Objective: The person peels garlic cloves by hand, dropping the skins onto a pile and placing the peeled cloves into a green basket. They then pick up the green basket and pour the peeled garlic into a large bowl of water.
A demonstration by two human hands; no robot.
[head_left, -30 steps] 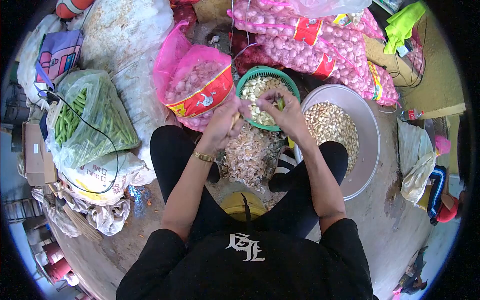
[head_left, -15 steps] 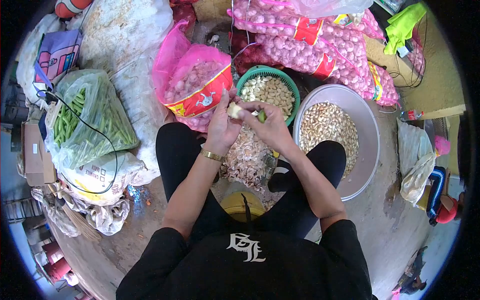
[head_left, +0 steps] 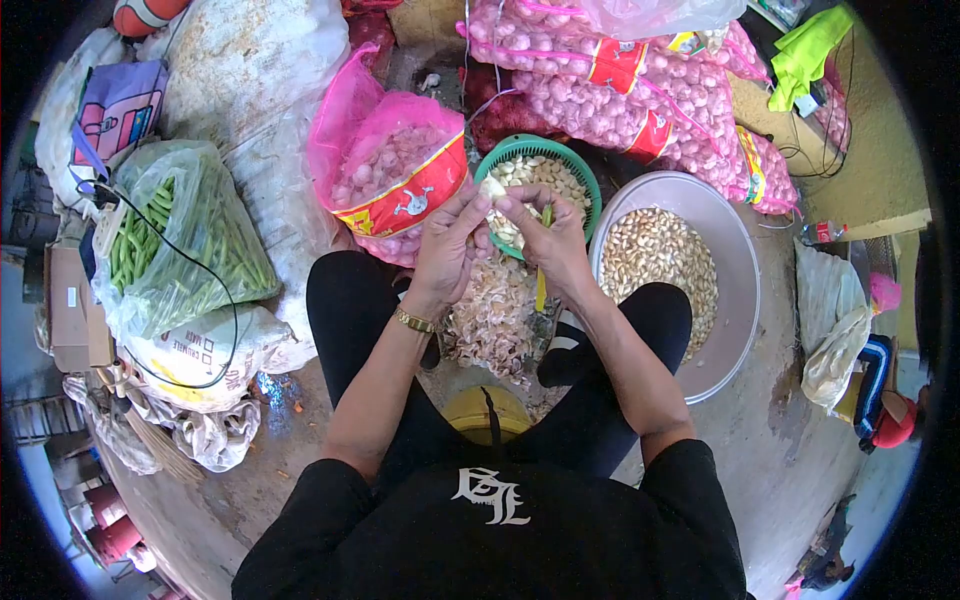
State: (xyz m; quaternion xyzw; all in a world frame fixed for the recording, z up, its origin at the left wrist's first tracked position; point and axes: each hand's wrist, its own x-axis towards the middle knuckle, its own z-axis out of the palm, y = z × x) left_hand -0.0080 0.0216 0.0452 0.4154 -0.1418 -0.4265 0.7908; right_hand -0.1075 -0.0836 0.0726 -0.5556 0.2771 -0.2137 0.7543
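Between the fingertips of both hands is a pale garlic clove. My left hand pinches it from the left, thumb up. My right hand meets it with thumb and fingertip, while its curled fingers keep a slim green and yellow knife-like tool; its blade cannot be made out. Just beyond the hands stands a green basket of peeled cloves. Below them lies a heap of papery garlic skins. An open pink mesh sack of garlic bulbs stands by my left hand.
A wide grey basin of unpeeled cloves sits beside my right knee. Full mesh garlic sacks are stacked at the back. To the left are a plastic bag of green beans and white sacks. A yellow container is between my legs.
Both hands have shifted slightly, with the clove now raised farther out over the basket's near edge. The right hand has turned, and the tool's yellow part now shows below it.
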